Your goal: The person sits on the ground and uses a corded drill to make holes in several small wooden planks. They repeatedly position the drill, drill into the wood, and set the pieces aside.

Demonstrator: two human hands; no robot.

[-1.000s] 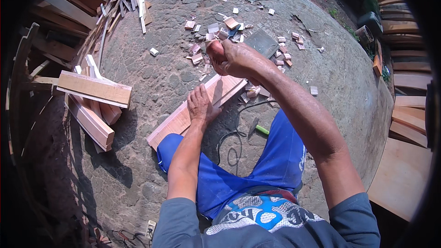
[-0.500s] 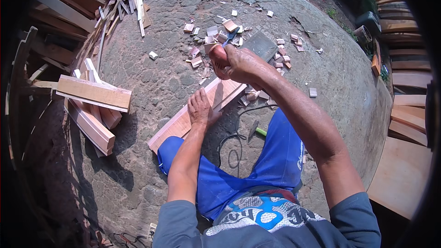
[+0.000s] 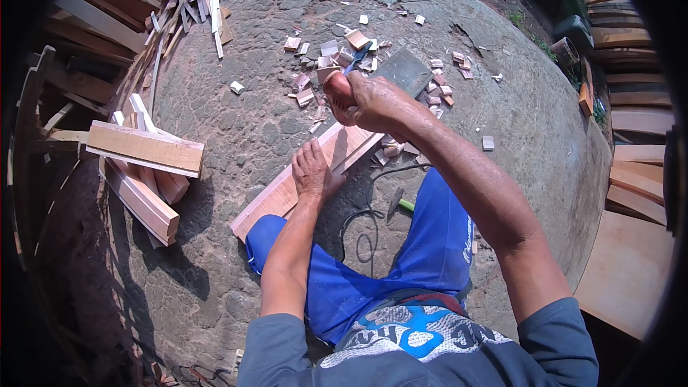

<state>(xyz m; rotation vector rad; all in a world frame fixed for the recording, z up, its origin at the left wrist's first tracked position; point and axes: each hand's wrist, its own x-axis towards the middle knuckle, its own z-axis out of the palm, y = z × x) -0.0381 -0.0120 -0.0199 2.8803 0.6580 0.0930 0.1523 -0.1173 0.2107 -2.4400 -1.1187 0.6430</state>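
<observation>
Sunlit yard, cracked concrete ground (image 3: 545, 150); planks (image 3: 638, 118) line the right edge, and a small pile of cut boards (image 3: 143, 147) sits at left; wooden workpiece (image 3: 269, 204) lies diagonally on the ground before the person, near end partly hidden by the left knee (image 3: 266, 233), far end below the tool; left hand (image 3: 313, 172) rests on its upper face, fingers side by side and lightly bent, pressing rather than clamped, as far as visible; right hand (image 3: 376, 104) has its fingers wrapped round a red power tool (image 3: 338, 93) at that far end, fingertips partly hidden; contact between tool and wood cannot be confirmed; progress, judged: many offcuts (image 3: 304, 97) lie loose beyond the workpiece, so much trimming seems done; this piece appears mid-operation, its far end left to finish; whether the piled boards are finished, cannot tell; hammer (image 3: 406, 205) lies unused by the right knee.
</observation>
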